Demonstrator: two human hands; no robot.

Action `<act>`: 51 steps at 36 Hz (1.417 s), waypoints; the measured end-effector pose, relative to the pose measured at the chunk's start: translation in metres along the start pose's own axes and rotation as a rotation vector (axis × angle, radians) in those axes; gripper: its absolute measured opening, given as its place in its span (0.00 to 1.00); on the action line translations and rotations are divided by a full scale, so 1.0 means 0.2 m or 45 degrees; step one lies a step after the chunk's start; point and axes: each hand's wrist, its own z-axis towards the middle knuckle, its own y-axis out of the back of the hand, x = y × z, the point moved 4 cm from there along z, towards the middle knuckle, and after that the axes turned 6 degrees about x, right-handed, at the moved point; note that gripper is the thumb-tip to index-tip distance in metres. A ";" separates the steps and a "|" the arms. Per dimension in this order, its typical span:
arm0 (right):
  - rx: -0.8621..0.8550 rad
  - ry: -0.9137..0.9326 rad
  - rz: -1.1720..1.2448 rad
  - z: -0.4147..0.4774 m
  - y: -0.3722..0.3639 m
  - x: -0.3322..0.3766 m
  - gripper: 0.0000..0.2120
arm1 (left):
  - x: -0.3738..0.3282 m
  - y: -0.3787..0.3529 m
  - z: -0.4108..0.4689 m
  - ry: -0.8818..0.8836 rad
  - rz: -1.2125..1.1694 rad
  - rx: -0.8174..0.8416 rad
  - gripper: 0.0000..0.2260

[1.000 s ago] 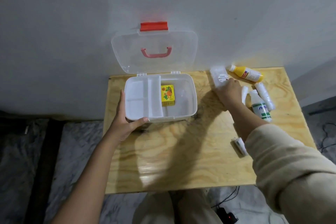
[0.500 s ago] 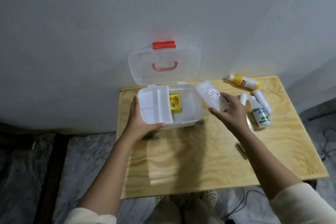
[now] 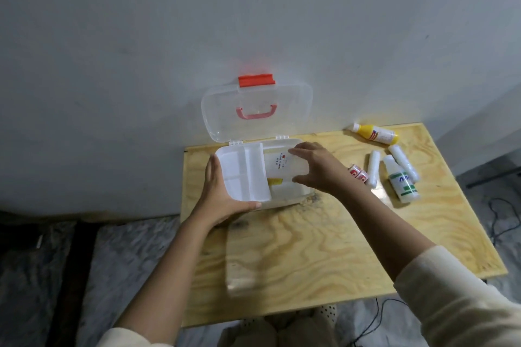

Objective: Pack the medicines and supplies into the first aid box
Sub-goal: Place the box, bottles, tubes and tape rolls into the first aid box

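The clear first aid box [image 3: 284, 198] stands open at the table's back left, its lid [image 3: 256, 113] with a red latch leaning on the wall. A white divided tray [image 3: 244, 175] fills its left half. My left hand [image 3: 222, 191] grips the box's left front corner. My right hand [image 3: 313, 167] holds a translucent white packet [image 3: 282, 166] flat over the box's right half, covering most of a yellow carton [image 3: 76, 182] inside. On the table to the right lie a yellow bottle [image 3: 373, 134], a white bottle with green label [image 3: 400, 179], two white rolls [image 3: 373, 167] and a small red-and-white item [image 3: 358, 173].
The plywood table [image 3: 324, 234] ends close to the right of the bottles and drops to a marble floor [image 3: 112, 262] on the left and front. Cables [image 3: 501, 217] run on the floor at the right. My knees show below the front edge.
My right hand carried the translucent packet leftward from beside the bottles to over the box's right half. The left hand kept its hold on the box.
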 end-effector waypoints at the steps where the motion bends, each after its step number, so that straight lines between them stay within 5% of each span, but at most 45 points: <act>1: 0.010 0.005 -0.067 0.02 -0.01 0.01 0.33 | 0.00 0.00 0.00 0.007 -0.008 0.000 0.62; 7: -0.025 0.018 -0.371 0.10 -0.09 0.06 0.32 | 0.01 0.00 0.01 0.010 -0.039 -0.015 0.61; 21: 0.046 -0.032 0.005 0.13 -0.19 0.05 0.32 | 0.00 -0.01 -0.01 0.018 -0.042 -0.030 0.61; 29: -0.100 -0.234 0.113 0.10 -0.21 0.06 0.27 | -0.01 0.00 -0.02 -0.001 -0.044 -0.033 0.59; 37: -0.043 -0.094 0.157 0.11 -0.21 0.08 0.26 | -0.02 0.00 -0.03 0.020 -0.052 -0.033 0.59; 44: -0.373 0.075 0.432 -0.06 0.03 -0.11 0.16 | 0.00 -0.02 -0.03 0.074 -0.094 -0.039 0.62; 51: -0.796 -0.616 0.511 -0.32 0.11 -0.65 0.12 | 0.02 -0.04 -0.03 0.116 -0.102 -0.031 0.61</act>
